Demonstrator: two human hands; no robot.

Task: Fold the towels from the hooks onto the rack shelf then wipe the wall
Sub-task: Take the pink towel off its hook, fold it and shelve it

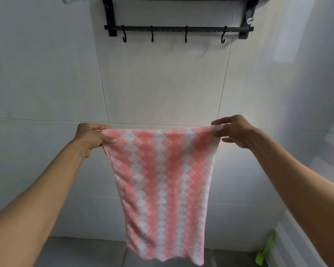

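A pink and white checked towel (162, 182) hangs stretched in front of me, below the rack. My left hand (94, 136) pinches its top left corner and my right hand (233, 132) pinches its top right corner, so the top edge is taut between them. Above, on the white tiled wall (162, 83), a black rack (178, 28) carries several bare hooks; its shelf is cut off by the top edge of the view. A bit of pale green fabric (71, 0) shows at the top left beside the rack.
A green plastic tool (265, 249) leans in the bottom right corner by a white ribbed surface (297, 241). Grey floor (81, 251) runs along the wall's base. A second tiled wall closes in on the right.
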